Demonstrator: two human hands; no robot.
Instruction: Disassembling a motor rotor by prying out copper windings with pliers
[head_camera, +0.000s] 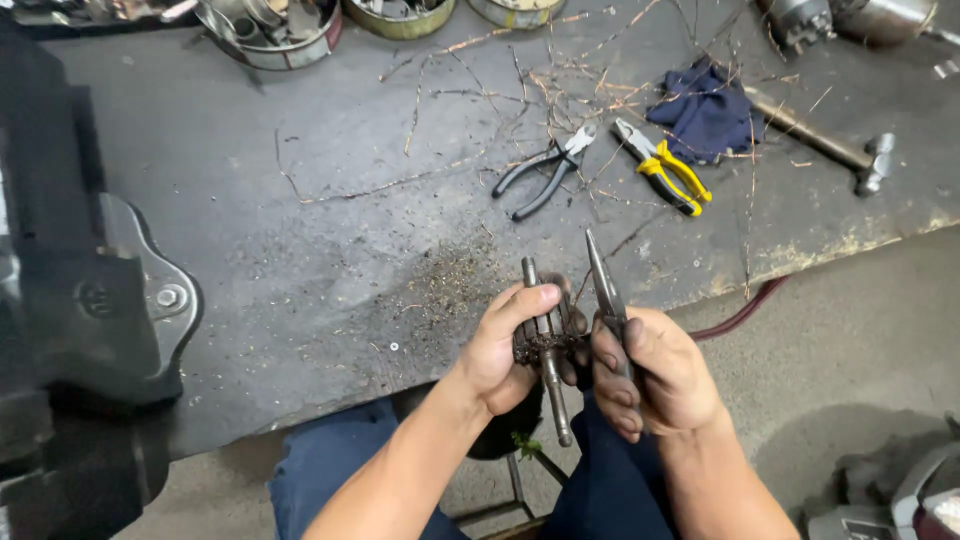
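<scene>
My left hand (510, 345) grips a small dirty motor armature (545, 345) with a steel shaft running through it, held upright at the near edge of the workbench. My right hand (650, 370) is closed around the handles of long-nose pliers (603, 280), whose thin jaws point up and away, just right of the shaft's top. The two hands touch around the armature.
On the dark metal workbench (300, 200) lie black cutters (548, 170), yellow-handled pliers (665, 168), a blue rag (708, 110), a hammer (830, 145) and loose copper wire strands (560, 80). A black vise (70, 300) stands at left. Tins (270, 30) line the far edge.
</scene>
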